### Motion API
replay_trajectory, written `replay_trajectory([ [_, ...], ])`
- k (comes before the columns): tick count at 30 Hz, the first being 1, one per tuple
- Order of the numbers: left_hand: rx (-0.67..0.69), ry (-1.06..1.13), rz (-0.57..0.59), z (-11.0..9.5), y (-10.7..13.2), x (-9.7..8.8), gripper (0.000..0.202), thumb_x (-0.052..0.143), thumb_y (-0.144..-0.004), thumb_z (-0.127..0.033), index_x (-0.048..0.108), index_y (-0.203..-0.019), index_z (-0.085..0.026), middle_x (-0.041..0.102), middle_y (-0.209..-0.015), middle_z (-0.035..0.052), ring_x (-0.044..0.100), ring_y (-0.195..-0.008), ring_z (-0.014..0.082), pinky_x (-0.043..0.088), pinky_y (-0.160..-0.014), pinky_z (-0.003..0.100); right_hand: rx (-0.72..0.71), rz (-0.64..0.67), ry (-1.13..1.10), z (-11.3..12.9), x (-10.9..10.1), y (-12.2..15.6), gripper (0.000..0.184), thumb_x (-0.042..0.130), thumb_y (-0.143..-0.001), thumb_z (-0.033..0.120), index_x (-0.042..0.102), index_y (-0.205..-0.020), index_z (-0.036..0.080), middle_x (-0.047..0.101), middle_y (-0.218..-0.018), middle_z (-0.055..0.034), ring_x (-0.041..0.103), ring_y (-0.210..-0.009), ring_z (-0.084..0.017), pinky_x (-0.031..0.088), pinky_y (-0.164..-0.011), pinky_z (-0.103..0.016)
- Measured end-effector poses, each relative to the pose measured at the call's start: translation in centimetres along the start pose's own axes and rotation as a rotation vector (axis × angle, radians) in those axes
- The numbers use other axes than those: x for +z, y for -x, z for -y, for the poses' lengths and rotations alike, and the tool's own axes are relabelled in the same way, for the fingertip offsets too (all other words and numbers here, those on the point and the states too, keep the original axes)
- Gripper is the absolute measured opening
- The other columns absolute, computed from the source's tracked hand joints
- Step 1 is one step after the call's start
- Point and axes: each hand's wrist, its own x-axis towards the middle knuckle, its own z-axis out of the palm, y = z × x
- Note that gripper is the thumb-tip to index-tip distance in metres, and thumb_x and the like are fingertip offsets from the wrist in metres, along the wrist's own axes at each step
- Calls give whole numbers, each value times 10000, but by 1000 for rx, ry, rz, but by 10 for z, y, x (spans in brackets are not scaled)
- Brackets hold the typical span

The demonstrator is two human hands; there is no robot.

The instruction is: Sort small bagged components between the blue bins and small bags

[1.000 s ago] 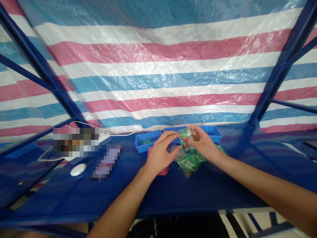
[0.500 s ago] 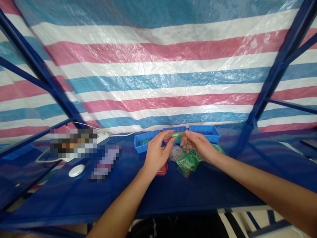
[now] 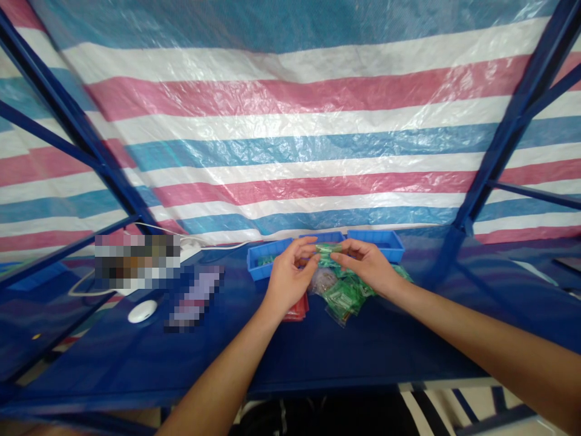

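Observation:
My left hand (image 3: 287, 277) and my right hand (image 3: 370, 264) meet above the blue table (image 3: 318, 351), each pinching one end of a small green packet (image 3: 328, 249) held level between them. Just below the hands lies a heap of green packets in clear bags (image 3: 347, 293). A red packet (image 3: 297, 309) shows under my left wrist. Behind the hands stand three blue bins in a row: the left bin (image 3: 264, 257), the middle bin (image 3: 323, 237) and the right bin (image 3: 376, 238).
A white mouse (image 3: 142, 310) lies at the left of the table, with a white cable (image 3: 213, 245) running along the back. Blue frame posts (image 3: 508, 133) rise at both sides. A striped tarp (image 3: 290, 121) hangs behind.
The green packet has gone from upright in my right fingers to flat and level, now pinched at both ends. Both hands have drawn closer to the bins.

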Motion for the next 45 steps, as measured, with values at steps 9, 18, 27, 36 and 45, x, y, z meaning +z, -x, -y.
replay_trajectory([
  [9,15,-109,-16,0,2,1,109,636,-930,-244,597,-1024,-205,740,-1051,40,722,-883,162,579,-831,296,-10,37,-53,-8,-1,-1,332,833,-805,484,682,-938,220,718,-919,-12,643,-846,-182,517,-853,-343],
  [18,129,-299,23,-15,5,3,321,724,-905,-354,721,-1200,-229,754,-1189,87,732,-1009,251,589,-926,395,-26,6,-28,-3,4,3,349,844,-782,520,698,-929,240,697,-891,-8,653,-835,-194,534,-820,-344],
  [27,173,-340,78,-15,2,0,255,517,-1027,-282,724,-1170,-238,751,-1178,76,708,-1098,248,547,-1007,405,-15,69,-8,12,8,8,301,749,-885,516,772,-1034,256,762,-1050,-40,693,-951,-237,538,-933,-398],
  [36,65,-412,-237,4,-10,-31,239,621,-948,-258,536,-1167,-212,733,-923,25,711,-853,190,538,-825,308,-20,12,49,0,5,4,323,740,-887,537,758,-1004,237,742,-998,-48,673,-907,-231,570,-839,-380],
  [45,-13,-882,-132,40,-22,-72,261,526,-949,-218,693,-1145,-177,732,-1170,106,700,-995,245,519,-982,373,-43,51,175,-11,5,5,343,738,-892,502,733,-1110,237,746,-1008,-39,667,-789,-176,542,-713,-302],
])
